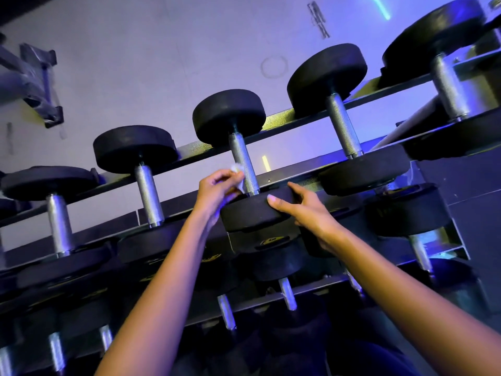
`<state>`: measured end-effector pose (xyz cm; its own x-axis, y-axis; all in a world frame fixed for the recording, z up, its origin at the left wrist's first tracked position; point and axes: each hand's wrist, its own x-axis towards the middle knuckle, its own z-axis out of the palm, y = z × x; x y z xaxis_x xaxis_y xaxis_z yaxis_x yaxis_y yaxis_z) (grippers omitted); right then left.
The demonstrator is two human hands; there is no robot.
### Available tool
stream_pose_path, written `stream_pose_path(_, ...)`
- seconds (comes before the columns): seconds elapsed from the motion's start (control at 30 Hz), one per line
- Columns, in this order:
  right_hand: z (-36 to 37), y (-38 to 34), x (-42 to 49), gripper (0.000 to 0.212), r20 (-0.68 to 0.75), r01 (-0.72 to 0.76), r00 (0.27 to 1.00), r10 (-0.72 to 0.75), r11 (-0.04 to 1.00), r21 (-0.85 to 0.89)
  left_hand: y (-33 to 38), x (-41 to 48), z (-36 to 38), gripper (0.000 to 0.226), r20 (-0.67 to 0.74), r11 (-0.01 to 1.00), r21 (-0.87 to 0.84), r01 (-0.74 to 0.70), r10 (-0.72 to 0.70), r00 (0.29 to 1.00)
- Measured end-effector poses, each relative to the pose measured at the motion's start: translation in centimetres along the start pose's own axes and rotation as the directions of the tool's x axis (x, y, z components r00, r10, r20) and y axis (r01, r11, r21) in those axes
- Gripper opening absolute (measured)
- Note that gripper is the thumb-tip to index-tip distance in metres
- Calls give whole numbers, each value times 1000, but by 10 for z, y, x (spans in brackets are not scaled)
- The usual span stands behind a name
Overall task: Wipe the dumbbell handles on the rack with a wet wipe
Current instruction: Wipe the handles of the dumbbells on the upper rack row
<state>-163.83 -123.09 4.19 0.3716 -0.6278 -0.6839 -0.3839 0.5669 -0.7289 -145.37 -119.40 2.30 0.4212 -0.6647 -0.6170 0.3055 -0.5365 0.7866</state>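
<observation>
Black dumbbells with knurled steel handles lie in a row on the top shelf of the rack (284, 115). My left hand (214, 189) grips a crumpled white wet wipe (240, 176) and holds it against the lower left side of the middle dumbbell's handle (244, 162). My right hand (303, 210) holds the near black head (254, 213) of that same dumbbell, thumb on its front rim and fingers over its right side.
Neighbouring dumbbell handles stand left (148, 195) and right (343, 126) of the middle one. A lower shelf holds more dumbbells (287, 293). A grey wall (162, 50) rises behind the rack, with a metal bracket (35, 85) at the upper left.
</observation>
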Motion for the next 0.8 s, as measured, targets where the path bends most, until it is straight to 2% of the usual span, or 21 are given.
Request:
stream_pose_path(0.1,0,0,1,85,9,-7,1000,7,1000,-5,8,8,-4,15,34,999,-22,-26,26,999)
stream_pose_path(0.13,-1,0,1,85,14,-8,1000,8,1000,-13,13,19,-2,16,6,994,-98,-47,48,999)
stream_pose_path(0.2,-1,1,1,84,11,-1,1000,1,1000,-24,22,38,4,11,-18,931,-363,-34,29,999)
stream_pose_path(0.27,0,2,1,84,7,6,1000,-6,1000,-20,15,45,5,4,42,863,-505,26,-6,999)
stream_pose_path(0.3,0,1,1,85,9,4,1000,-4,1000,-17,8,40,3,5,89,870,-488,67,-27,996)
stream_pose_path(0.37,1,0,1,85,8,-3,1000,3,1000,-13,-3,25,-5,6,162,957,-262,125,-84,983)
stream_pose_path(0.4,0,0,1,85,4,-3,1000,3,1000,-16,-6,20,-7,8,162,977,-164,133,-107,981)
stream_pose_path(0.43,0,0,1,85,3,-4,1000,4,1000,-21,-7,18,-9,8,145,982,-142,121,-100,984)
stream_pose_path(0.5,-1,-1,1,85,4,-8,1000,8,1000,-24,-1,25,-1,9,88,961,-268,62,-39,995)
stream_pose_path(0.57,-2,-1,1,83,0,-7,1000,7,1000,-21,12,36,12,13,41,880,-475,36,-19,999)
stream_pose_path(0.6,-2,0,1,82,-7,-7,1000,7,1000,-22,14,40,16,15,16,855,-519,25,-20,1000)
stream_pose_path(0.67,-3,0,2,82,-17,-12,1000,11,1000,-18,13,35,15,14,7,906,-424,7,-5,1000)
stream_pose_path(0.73,-2,0,3,83,-9,-14,1000,14,1000,-15,6,16,5,8,18,980,-198,5,-1,1000)
stream_pose_path(0.8,-1,0,2,84,4,-13,1000,13,1000,-16,-1,-3,-2,4,-73,998,-30,-46,44,996)
